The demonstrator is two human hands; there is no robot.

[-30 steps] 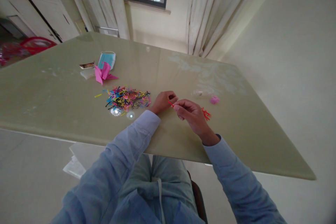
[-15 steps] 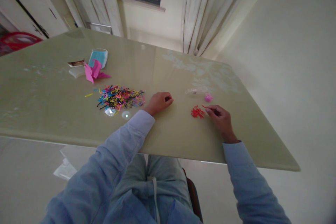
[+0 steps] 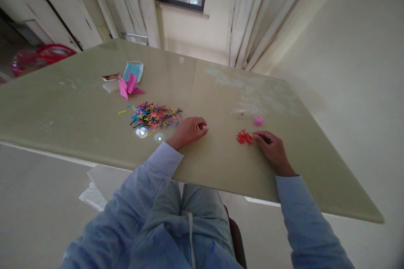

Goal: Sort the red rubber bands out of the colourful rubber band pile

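Observation:
A pile of mixed coloured bands (image 3: 154, 115) lies left of the middle of the table. My left hand (image 3: 189, 130) rests at its right edge, thumb and fingertips curled together; anything between them is too small to make out. Farther right is a small heap of red bands (image 3: 244, 137). At the right edge of that heap is my right hand (image 3: 270, 147), its thumb and forefinger closed; what they hold, if anything, cannot be made out. Just behind lie a pink object (image 3: 259, 120) and a clear bottle-like container (image 3: 238, 112).
On the back left of the table (image 3: 78, 134) are a pink folded paper (image 3: 129, 86), a blue mask (image 3: 134, 71) and a small picture card (image 3: 110, 77). Two shiny clear pieces lie before the mixed pile, one at its edge (image 3: 142, 132).
The view has shifted, so the table things appear farther right. The red strip that stuck out from my right fingertips no longer shows there. My left hand has come closer to the mixed pile.

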